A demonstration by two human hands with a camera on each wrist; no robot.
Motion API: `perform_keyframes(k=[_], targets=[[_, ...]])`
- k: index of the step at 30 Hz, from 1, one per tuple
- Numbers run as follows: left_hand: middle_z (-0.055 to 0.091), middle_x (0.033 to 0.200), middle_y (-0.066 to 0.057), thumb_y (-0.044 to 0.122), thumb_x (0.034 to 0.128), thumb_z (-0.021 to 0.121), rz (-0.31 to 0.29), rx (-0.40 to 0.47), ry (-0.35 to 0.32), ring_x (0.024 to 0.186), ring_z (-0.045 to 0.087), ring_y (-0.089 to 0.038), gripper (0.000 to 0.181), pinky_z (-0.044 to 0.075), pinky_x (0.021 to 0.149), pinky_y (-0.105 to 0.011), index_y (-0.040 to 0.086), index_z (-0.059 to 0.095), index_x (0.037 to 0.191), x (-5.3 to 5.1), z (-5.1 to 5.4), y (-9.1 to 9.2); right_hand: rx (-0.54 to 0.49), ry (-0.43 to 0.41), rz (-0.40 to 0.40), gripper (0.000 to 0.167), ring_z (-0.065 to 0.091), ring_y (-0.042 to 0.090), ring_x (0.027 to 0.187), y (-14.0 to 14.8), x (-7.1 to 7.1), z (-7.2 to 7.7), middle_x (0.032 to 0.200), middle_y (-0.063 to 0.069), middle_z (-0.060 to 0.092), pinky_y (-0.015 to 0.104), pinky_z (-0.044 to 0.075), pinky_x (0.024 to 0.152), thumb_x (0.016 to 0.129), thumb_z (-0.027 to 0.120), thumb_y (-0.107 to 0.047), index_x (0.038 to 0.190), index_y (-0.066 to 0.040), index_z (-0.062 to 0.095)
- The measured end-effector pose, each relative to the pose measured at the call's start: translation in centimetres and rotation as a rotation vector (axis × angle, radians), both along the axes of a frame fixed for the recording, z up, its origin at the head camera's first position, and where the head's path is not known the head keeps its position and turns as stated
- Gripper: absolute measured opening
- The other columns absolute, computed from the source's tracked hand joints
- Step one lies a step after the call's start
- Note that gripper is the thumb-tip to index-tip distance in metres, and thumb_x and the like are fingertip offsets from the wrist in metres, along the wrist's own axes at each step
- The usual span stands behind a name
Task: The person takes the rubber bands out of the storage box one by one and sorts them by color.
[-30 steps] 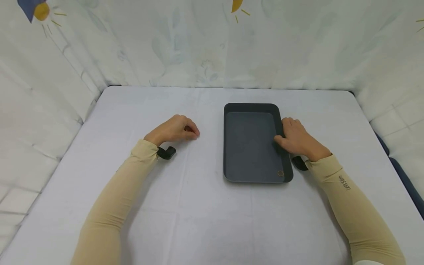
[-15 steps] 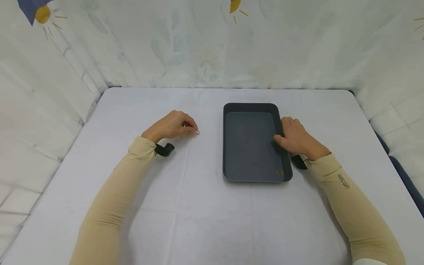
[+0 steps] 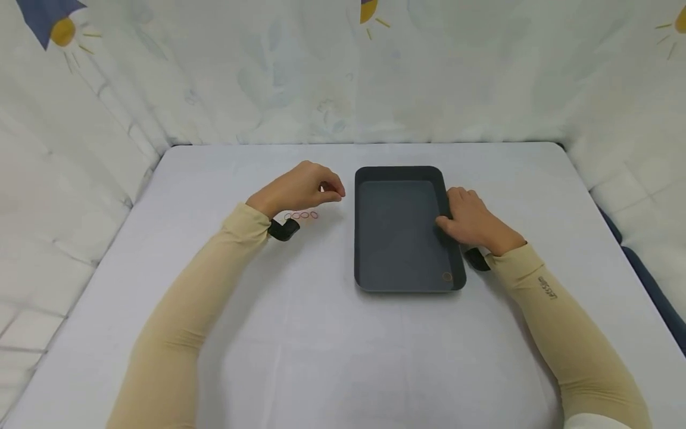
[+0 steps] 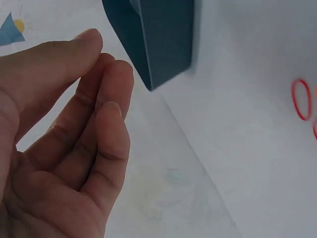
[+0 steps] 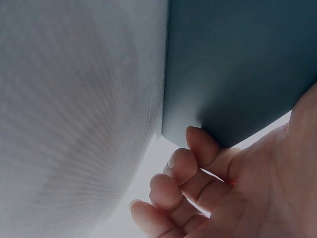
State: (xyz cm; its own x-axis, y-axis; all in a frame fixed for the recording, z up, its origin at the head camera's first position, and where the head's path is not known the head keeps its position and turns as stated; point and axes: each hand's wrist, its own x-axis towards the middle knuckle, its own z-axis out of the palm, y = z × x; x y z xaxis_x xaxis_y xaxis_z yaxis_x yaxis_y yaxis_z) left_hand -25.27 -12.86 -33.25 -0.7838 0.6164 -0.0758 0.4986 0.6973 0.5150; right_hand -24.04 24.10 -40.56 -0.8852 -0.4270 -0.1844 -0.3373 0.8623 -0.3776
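Note:
A dark grey rectangular tray (image 3: 396, 238) lies on the table with a small yellowish ring (image 3: 447, 276) in its near right corner. My right hand (image 3: 477, 220) grips the tray's right side, thumb over the rim and fingers along the outer wall (image 5: 233, 64). Left of the tray, my left hand (image 3: 302, 187) hovers above the cloth. Its thumb and fingertips come together in the left wrist view; nothing shows between them, and whether they pinch something small is hidden. Below this hand lies a row of several thin red rings (image 3: 305, 215), like small rubber bands, beside a faint orange one (image 4: 315, 91).
A white cloth (image 3: 321, 357) covers the table. Pale printed curtains (image 3: 300, 71) hang along the back and both sides. Each wrist carries a small black camera, such as the left one (image 3: 284, 229).
My left hand has risen from the row of rings and moved right towards the tray, uncovering them. My right hand keeps its grip on the tray. The head view has shifted slightly.

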Motion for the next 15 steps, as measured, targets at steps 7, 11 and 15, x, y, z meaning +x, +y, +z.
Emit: perform_keyframes(k=[7,11,15], targets=[[0.079,0.105,-0.004,0.013,0.0974,0.072,-0.116,0.013,0.005,0.097,0.073,-0.017,0.012,0.058,0.088,-0.034,0.007,0.079,0.106,0.0,0.7,3.2,0.008,-0.002,-0.005,0.048,0.043,0.043,0.105,-0.7,-0.1,-0.2,0.120,0.030,0.050,0.056,0.038,0.092,0.101,0.050,-0.028,0.126,0.013,0.044],[0.078,0.109,-0.005,0.012,0.0988,0.070,-0.164,0.005,-0.003,0.100,0.072,-0.018,0.013,0.058,0.091,-0.033,0.006,0.078,0.108,0.4,0.9,5.0,0.011,-0.002,-0.007,0.045,0.042,0.042,0.103,-0.9,0.0,-0.2,0.116,0.028,0.050,0.055,0.038,0.090,0.100,0.050,-0.027,0.123,0.012,0.045],[0.077,0.113,-0.007,0.010,0.1005,0.064,-0.211,-0.003,-0.012,0.103,0.071,-0.019,0.016,0.057,0.094,-0.032,0.007,0.077,0.110,0.8,0.7,6.4,0.009,0.006,-0.007,0.045,0.042,0.041,0.100,-1.1,0.0,-0.1,0.114,0.027,0.050,0.053,0.037,0.088,0.100,0.050,-0.027,0.122,0.011,0.045]])
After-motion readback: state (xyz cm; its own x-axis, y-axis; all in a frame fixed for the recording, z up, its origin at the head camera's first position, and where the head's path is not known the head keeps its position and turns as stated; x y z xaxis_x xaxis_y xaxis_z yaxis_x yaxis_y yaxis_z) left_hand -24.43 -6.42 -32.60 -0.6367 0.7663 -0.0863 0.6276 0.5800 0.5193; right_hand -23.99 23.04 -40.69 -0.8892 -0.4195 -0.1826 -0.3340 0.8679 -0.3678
